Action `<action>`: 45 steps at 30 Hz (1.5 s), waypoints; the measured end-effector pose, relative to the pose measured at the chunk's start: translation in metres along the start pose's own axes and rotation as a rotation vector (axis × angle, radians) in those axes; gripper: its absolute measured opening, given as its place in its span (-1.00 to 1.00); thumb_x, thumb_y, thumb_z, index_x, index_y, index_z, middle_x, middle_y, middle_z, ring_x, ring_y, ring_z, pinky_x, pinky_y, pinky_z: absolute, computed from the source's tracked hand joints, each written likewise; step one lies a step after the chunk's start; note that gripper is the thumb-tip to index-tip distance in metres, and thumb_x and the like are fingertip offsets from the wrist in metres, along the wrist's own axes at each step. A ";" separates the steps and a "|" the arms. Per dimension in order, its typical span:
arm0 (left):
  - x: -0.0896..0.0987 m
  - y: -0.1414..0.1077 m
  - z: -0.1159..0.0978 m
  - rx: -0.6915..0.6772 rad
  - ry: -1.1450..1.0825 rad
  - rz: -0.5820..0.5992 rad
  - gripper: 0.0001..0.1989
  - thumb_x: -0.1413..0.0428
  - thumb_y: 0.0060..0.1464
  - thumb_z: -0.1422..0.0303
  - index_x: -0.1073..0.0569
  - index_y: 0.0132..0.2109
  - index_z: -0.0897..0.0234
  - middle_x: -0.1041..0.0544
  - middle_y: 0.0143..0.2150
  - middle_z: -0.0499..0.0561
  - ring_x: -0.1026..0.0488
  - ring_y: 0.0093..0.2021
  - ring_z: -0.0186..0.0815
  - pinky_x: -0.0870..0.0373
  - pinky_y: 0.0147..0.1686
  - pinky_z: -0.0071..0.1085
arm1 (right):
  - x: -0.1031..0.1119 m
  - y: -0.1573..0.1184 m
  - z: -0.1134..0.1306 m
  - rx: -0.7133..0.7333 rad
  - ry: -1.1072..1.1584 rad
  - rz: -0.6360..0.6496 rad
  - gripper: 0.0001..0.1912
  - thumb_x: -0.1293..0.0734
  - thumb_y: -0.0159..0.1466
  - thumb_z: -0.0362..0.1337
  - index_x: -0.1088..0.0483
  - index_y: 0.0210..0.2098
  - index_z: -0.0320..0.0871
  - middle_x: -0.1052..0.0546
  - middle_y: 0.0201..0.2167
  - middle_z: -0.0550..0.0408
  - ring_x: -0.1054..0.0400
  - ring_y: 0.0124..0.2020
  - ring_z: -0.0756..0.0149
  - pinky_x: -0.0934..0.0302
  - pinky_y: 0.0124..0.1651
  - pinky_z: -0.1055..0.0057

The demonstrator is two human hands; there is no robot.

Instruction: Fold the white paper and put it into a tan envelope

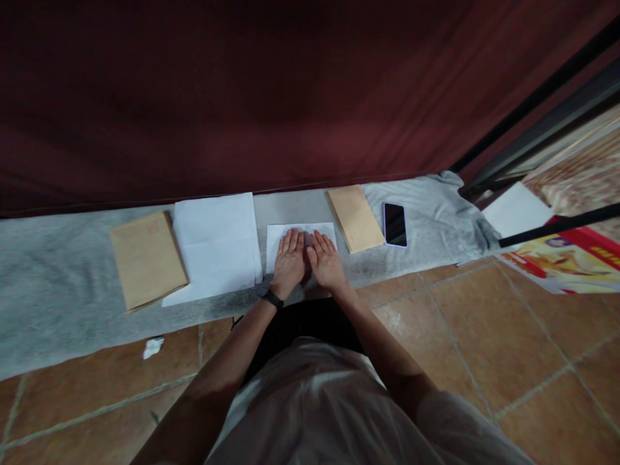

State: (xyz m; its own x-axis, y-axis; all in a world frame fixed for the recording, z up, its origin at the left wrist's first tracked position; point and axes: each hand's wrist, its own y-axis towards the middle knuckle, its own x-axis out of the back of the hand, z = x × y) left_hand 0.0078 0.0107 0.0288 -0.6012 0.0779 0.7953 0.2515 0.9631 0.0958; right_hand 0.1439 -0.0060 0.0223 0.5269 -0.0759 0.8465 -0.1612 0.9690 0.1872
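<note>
A small white sheet of paper (272, 236), perhaps folded, lies on the grey cloth directly in front of me. My left hand (289, 257) rests flat on it, fingers stretched forward, with a dark band on the wrist. Beside it my right hand (323, 257) also lies flat on the paper, its fingers extended. The paper's near part is hidden under both hands. To the left is a stack of larger white sheets (217, 245). Close by on the right sits a brown envelope (356, 218).
Another brown envelope (148, 258) overlaps the white stack's left side. A phone (395, 225) lies right of the nearer envelope. The grey cloth (62, 284) covers a long narrow surface against a dark red curtain (252, 97). A printed box (571, 261) stands at the right.
</note>
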 end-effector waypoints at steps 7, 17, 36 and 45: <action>-0.009 0.019 0.013 0.036 0.035 -0.022 -0.39 0.12 0.25 0.41 -0.18 0.41 0.42 -0.09 0.49 0.24 0.14 0.52 -0.08 0.24 0.45 -0.02 | -0.013 0.033 -0.003 0.031 -0.041 0.056 -0.46 0.00 0.53 -0.17 -0.21 0.37 -0.30 -0.24 0.40 -0.14 0.00 0.46 0.14 0.10 0.48 0.05; -0.007 0.016 0.029 0.142 0.075 -0.150 -0.37 0.09 0.29 0.30 -0.13 0.43 0.49 -0.02 0.50 0.30 0.13 0.52 -0.07 0.26 0.46 0.00 | -0.021 0.032 -0.015 -0.046 -0.095 -0.012 -0.43 -0.08 0.51 -0.11 -0.15 0.40 -0.25 -0.16 0.43 -0.15 0.00 0.46 0.04 0.10 0.46 -0.03; 0.006 -0.043 0.011 0.018 0.262 -0.106 -0.43 0.08 0.33 0.30 -0.17 0.41 0.42 -0.07 0.49 0.29 0.13 0.52 -0.03 0.12 0.44 0.06 | -0.007 0.027 -0.023 -0.055 -0.177 -0.023 -0.47 -0.09 0.47 -0.27 -0.18 0.37 -0.37 -0.22 0.40 -0.24 -0.04 0.43 0.02 0.05 0.44 0.01; 0.013 -0.076 0.016 -0.072 0.472 -0.056 -0.56 0.08 0.36 0.31 -0.38 0.29 0.34 -0.27 0.41 0.21 -0.13 0.45 -0.05 -0.09 0.40 -0.01 | 0.022 0.085 -0.023 -0.037 -0.263 0.276 -0.55 -0.19 0.41 -0.27 -0.32 0.25 -0.25 -0.35 0.28 -0.23 -0.21 0.28 0.02 0.01 0.38 0.05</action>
State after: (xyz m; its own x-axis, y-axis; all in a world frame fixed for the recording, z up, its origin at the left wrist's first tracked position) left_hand -0.0308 -0.0576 0.0222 -0.2091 -0.1150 0.9711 0.2907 0.9408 0.1740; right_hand 0.1614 0.0805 0.0457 0.2348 0.1364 0.9624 -0.2347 0.9688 -0.0800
